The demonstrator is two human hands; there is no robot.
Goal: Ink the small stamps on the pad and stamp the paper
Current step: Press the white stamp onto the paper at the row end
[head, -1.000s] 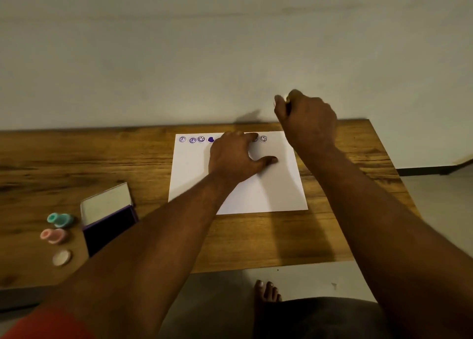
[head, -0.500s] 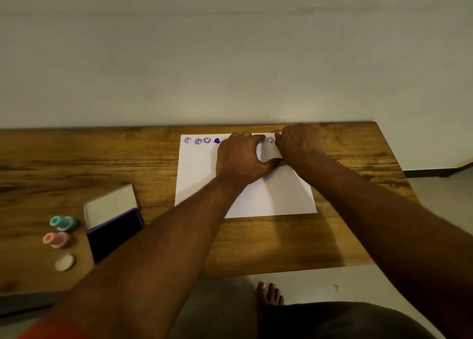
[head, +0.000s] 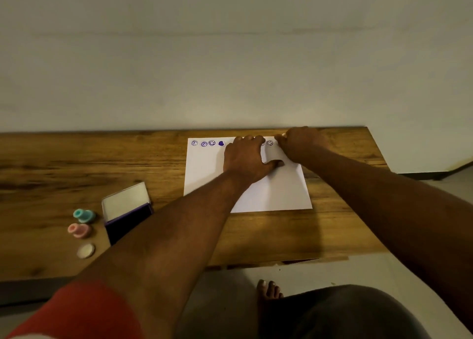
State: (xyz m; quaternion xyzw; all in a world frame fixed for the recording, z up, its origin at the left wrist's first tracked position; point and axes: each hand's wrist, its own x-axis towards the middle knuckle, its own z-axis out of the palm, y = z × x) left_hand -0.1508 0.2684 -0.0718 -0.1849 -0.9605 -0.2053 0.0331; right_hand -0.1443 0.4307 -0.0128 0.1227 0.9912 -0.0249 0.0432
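A white paper lies on the wooden table, with a row of purple stamp marks along its far edge. My left hand lies flat on the paper, fingers spread, holding nothing. At the paper's far right corner my right hand is pressed down, fingers pinched on a small stamp that is almost wholly hidden. The open ink pad sits at the left, lid up. Beside it lie a teal stamp and a pink stamp.
A small round whitish cap lies below the pink stamp. The table backs onto a plain wall; its right end is just past the paper. A bare foot rests on the floor under the near edge.
My right hand dropped from above the table's far edge onto the paper, then slid right to its top right corner. My left hand stayed flat on the paper.
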